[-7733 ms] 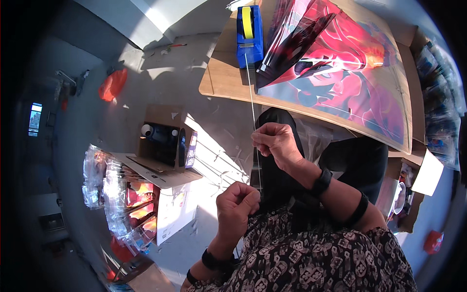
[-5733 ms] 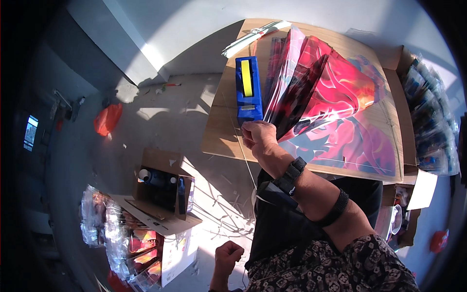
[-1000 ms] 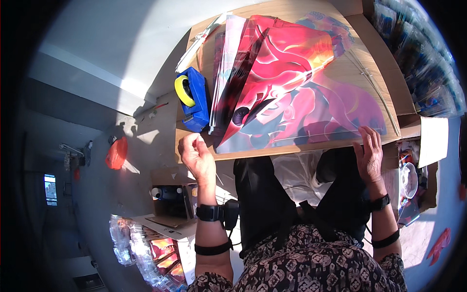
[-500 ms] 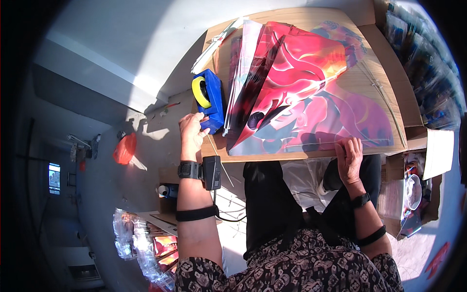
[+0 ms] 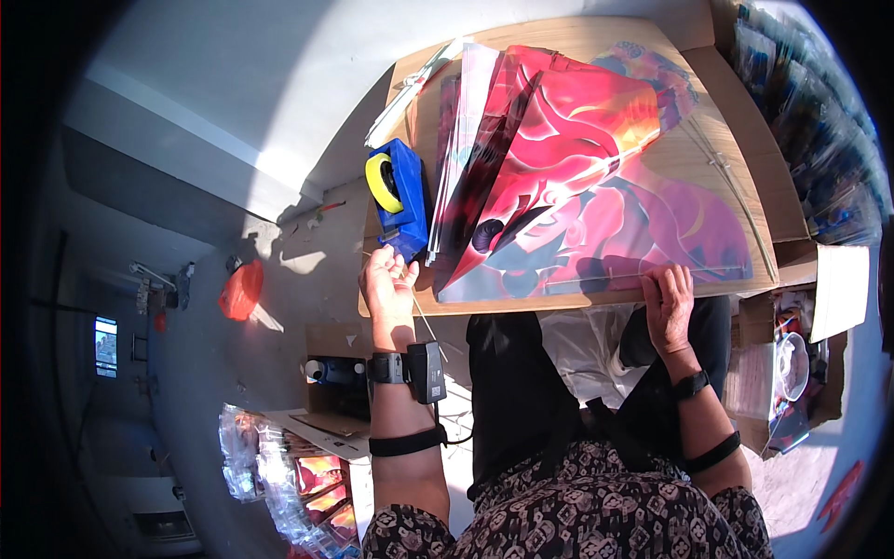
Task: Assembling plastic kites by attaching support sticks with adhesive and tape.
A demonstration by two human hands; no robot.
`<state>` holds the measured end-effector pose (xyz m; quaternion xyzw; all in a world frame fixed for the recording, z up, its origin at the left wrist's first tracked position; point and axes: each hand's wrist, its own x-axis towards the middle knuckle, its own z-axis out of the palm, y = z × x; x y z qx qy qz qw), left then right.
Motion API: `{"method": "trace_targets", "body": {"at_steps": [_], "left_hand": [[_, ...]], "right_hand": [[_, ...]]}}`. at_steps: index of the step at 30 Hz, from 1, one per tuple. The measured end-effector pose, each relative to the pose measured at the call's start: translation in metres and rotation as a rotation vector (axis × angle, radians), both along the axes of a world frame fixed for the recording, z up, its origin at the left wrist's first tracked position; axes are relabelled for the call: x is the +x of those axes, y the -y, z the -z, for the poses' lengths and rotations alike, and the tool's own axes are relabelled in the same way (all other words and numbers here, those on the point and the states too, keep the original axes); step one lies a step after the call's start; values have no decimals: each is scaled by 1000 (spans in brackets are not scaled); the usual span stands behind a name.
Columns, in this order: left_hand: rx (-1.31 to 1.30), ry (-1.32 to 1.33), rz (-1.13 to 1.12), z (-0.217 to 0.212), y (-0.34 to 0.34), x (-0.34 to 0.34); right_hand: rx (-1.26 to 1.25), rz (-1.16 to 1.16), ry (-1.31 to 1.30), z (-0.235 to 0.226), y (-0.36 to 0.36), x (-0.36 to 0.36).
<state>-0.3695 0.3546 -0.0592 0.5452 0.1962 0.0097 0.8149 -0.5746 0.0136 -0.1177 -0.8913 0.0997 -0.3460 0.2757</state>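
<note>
A blue tape dispenser (image 5: 411, 191) with a yellow-rimmed roll stands at the table's left edge. Just below its near end is my left hand (image 5: 386, 282), fingers curled in. A thin stick (image 5: 427, 326) slants from those fingers past the table edge; any tape between the fingertips is too small to make out. My right hand (image 5: 669, 300) is closed over the near edge of a translucent printed sheet (image 5: 694, 224), close to its right corner. A thin rod runs along that edge. Red patterned sheets (image 5: 577, 121), partly folded over, lie across the printed sheet.
White strips (image 5: 410, 98) rest at the table's (image 5: 559, 28) far left, and thin sticks (image 5: 731, 177) on its right. Cardboard boxes (image 5: 829, 373) with bagged items crowd the right side. Plastic-wrapped packs (image 5: 265, 456) and an open box (image 5: 331, 396) sit low on the left.
My left hand has drawn back toward me and slightly right, away from the dispenser's near end, the thin stick shifting with it. My right hand stays on the sheet's edge.
</note>
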Motion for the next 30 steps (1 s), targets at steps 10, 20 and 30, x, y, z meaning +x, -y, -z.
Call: {"method": "trace_targets", "body": {"at_steps": [10, 20, 30], "left_hand": [[198, -147, -202, 1, 25, -14], [602, 110, 89, -33, 2, 39], [140, 229, -113, -29, 15, 7]], "right_hand": [[-13, 16, -17, 4, 2, 2], [-16, 25, -4, 3, 1, 1], [-35, 25, -4, 1, 2, 2]]}}
